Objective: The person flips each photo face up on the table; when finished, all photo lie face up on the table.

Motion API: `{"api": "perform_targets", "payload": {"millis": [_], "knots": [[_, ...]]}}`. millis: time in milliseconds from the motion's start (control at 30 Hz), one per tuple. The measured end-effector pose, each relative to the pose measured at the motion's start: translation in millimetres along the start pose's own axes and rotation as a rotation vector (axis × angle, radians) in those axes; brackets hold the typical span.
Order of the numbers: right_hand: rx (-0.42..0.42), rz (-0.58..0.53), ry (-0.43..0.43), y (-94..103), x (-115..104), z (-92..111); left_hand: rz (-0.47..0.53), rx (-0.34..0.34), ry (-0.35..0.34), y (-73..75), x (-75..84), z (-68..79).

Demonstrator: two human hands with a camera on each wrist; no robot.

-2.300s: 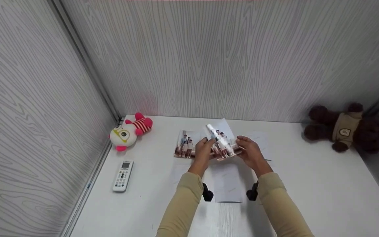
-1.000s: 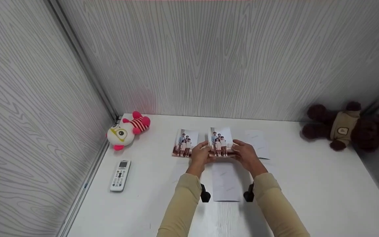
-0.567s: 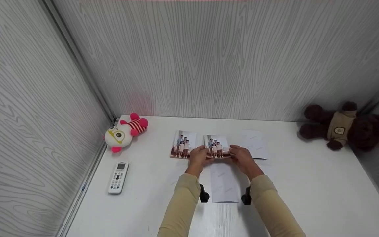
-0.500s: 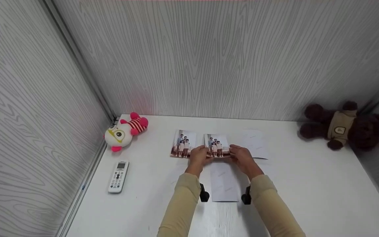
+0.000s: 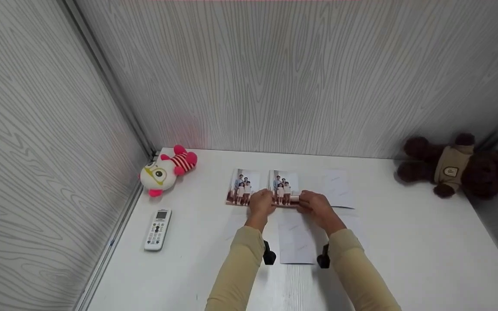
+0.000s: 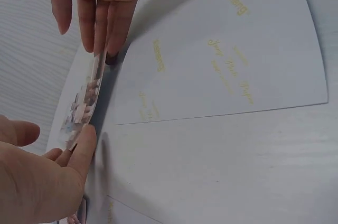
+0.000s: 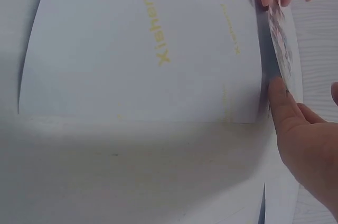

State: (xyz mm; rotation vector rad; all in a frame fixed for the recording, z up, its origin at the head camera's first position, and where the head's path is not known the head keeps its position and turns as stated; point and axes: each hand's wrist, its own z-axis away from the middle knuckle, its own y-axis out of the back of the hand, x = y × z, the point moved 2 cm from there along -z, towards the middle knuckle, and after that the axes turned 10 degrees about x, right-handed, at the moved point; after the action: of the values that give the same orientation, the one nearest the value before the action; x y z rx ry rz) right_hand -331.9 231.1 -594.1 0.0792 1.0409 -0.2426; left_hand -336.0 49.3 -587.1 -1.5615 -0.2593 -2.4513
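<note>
A family photo print (image 5: 284, 183) is between my two hands, in the back row of prints. My left hand (image 5: 261, 204) touches its left edge with extended fingers; in the left wrist view the thumb stands off the photo's face (image 6: 83, 109). At the opposite edge, my right hand (image 5: 317, 205) has its fingers against the print, its thumb apart in the right wrist view. A matching family photo (image 5: 244, 186) lies face up to the left. Face-down white photo paper (image 5: 296, 242) with yellow lettering lies in front, and another white sheet (image 5: 336, 188) lies to the right.
A white remote control (image 5: 158, 230) lies on the left of the white table (image 5: 422, 242). Behind it is a pink and white plush toy (image 5: 167, 170). A brown teddy bear (image 5: 456, 168) lies at the back right. Wood-grain panels (image 5: 249, 77) enclose the back and sides.
Held tilted above the table earlier, the photo has straightened and come down in line beside the left print. Both hands lowered with it, and the thumbs now stand away from its face.
</note>
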Motion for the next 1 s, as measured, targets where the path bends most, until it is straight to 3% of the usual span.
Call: {"api": "perform_targets", "payload": {"millis": [267, 433, 700, 867, 1000], "knots": [[0.022, 0.028, 0.024, 6.2, -1, 0, -0.129, 0.043, -0.065, 1.4, -2.7, -8.5], [0.020, 0.024, 0.014, 7.9, -1, -1, -0.198, 0.051, -0.114, 3.9, -0.4, -4.8], [0.033, 0.003, -0.017, 9.0, -4, -1, -0.215, 0.019, -0.125, 2.9, 2.7, 1.4], [-0.007, 0.017, -0.008, 12.8, -7, 1, -0.219, -0.030, -0.125, 7.6, 4.3, 4.0], [-0.025, 0.017, -0.003, 21.3, -11, 3, -0.281, 0.016, -0.195, 10.9, 11.0, 2.9]]}}
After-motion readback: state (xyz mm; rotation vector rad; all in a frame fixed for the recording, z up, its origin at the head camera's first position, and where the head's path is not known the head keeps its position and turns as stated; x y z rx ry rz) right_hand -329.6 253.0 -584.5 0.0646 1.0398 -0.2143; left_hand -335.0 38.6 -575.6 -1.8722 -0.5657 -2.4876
